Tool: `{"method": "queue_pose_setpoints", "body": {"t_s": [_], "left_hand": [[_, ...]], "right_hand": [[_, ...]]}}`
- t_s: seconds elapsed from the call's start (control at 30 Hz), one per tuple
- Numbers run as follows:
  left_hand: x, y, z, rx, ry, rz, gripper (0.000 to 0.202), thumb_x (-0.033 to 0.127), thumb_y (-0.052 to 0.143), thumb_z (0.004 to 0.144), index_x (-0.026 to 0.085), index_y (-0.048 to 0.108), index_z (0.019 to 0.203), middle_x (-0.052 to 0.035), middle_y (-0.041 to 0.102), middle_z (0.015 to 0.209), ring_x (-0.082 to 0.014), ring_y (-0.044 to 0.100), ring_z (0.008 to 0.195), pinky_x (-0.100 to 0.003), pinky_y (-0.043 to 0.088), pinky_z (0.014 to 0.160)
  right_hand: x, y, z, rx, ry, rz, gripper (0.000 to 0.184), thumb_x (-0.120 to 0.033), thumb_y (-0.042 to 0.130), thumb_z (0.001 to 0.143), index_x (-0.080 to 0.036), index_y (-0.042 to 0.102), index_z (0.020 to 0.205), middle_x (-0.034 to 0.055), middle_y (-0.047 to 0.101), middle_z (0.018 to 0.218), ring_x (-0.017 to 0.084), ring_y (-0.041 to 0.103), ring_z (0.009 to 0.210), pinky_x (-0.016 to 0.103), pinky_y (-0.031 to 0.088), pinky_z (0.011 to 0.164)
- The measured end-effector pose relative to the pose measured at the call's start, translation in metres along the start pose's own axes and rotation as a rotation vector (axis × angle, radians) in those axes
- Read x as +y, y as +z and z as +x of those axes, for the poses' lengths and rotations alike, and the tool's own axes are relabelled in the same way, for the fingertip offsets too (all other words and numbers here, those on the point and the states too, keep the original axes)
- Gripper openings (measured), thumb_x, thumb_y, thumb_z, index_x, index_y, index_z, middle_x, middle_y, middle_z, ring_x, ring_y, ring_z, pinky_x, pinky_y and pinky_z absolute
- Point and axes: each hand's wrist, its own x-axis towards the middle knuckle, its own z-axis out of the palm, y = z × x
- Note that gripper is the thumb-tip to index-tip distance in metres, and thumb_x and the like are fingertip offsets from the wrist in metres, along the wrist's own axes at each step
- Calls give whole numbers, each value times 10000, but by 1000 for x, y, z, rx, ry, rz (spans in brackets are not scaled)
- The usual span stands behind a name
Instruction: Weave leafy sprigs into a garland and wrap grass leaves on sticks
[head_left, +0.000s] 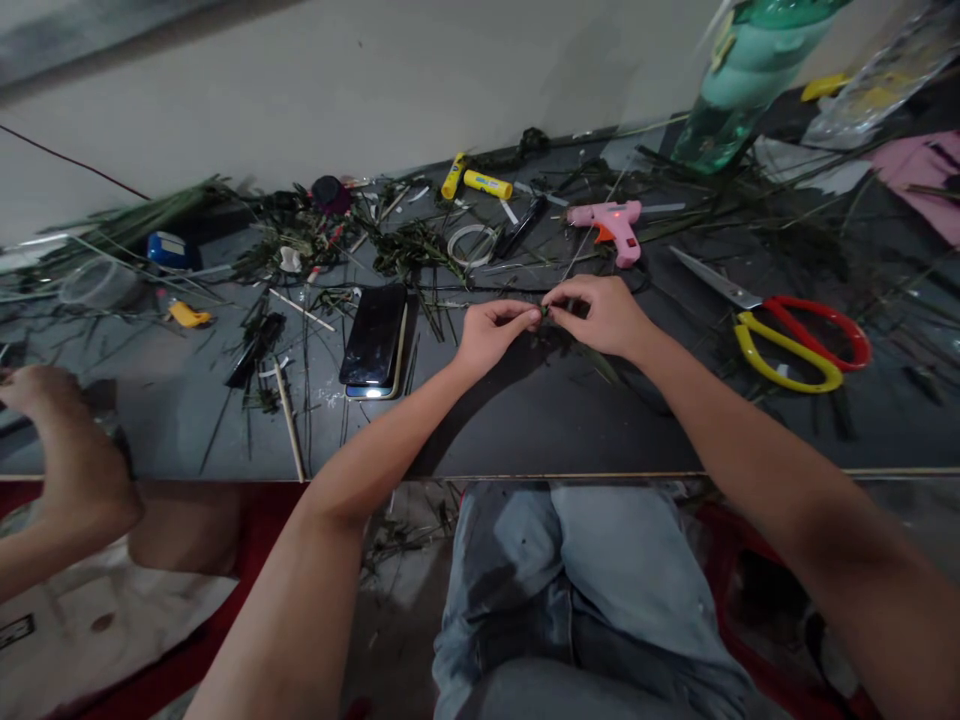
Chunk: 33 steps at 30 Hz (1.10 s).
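My left hand (491, 333) and my right hand (596, 310) meet above the grey table, fingertips pinched together. Between them is a small dark green piece (544, 312), perhaps a bit of leaf or stem; the fingers cover most of it. Thin green strips lie under and around my hands. Beyond my right hand rests a pink glue gun (616, 222) with a red light showing. To the left of my left hand, a black phone (373, 335) lies on top of another lit device.
Scissors (780, 335) with red and yellow handles lie at the right. Yellow glue sticks (487, 184), a tape ring (471, 245) and leaf scraps are scattered behind. A green bottle (742, 90) stands at the back right. Another person's arm (67, 450) reaches in at the left.
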Motion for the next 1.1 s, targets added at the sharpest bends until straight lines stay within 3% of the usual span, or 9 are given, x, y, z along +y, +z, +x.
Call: {"method": "queue_pose_setpoints", "body": {"t_s": [0.17, 0.37, 0.63, 0.77, 0.87, 0.93, 1.1], "left_hand": [[-2, 2, -1, 22, -16, 19, 397, 532, 846, 697, 162, 799, 831, -56, 789, 760, -132, 708, 673, -266, 581, 675], [-7, 1, 2, 29, -62, -96, 590, 433, 861, 715, 180, 694, 1222, -49, 803, 830, -150, 738, 713, -256, 574, 629], [-8, 4, 0, -6, -60, 19, 237, 278, 696, 859, 183, 753, 1069, -31, 785, 774, -188, 768, 733, -258, 567, 593], [-5, 4, 0, 116, 23, 126, 193, 252, 755, 803, 187, 765, 984, -44, 805, 870, -168, 758, 787, -283, 592, 726], [1, 4, -3, 232, 73, 206, 207, 262, 808, 761, 189, 754, 946, -51, 810, 921, -169, 756, 835, -294, 587, 807], [4, 5, -7, 248, 77, 256, 242, 288, 817, 762, 190, 753, 974, -50, 809, 901, -176, 755, 838, -298, 581, 804], [6, 6, -14, 203, 103, 296, 610, 359, 853, 743, 251, 659, 1311, -17, 814, 938, -179, 743, 834, -293, 569, 777]], "right_hand": [[-1, 3, -2, 55, -51, -58, 188, -254, 599, 823, -196, 771, 872, 79, 741, 858, 200, 638, 762, 342, 485, 751], [-2, 11, -3, 135, -59, -38, 190, -253, 554, 825, -186, 729, 852, 79, 734, 848, 196, 652, 755, 335, 493, 730], [-3, 11, -6, 82, -33, -242, 126, -238, 570, 817, -198, 686, 849, 90, 731, 901, 253, 669, 923, 368, 479, 804], [-3, 10, -5, 68, 16, -248, 121, -233, 587, 804, -194, 691, 850, 82, 729, 892, 239, 665, 868, 354, 470, 762], [-2, 11, -4, 55, 60, -156, 123, -252, 603, 800, -185, 697, 842, 63, 718, 825, 194, 641, 740, 325, 461, 703], [-1, 12, -4, 67, 82, -85, 124, -254, 601, 801, -178, 696, 826, 59, 713, 794, 179, 631, 705, 313, 462, 683], [-4, 14, -3, 88, 124, 56, 125, -257, 607, 796, -176, 702, 804, 49, 702, 752, 159, 616, 672, 301, 472, 676]]}}
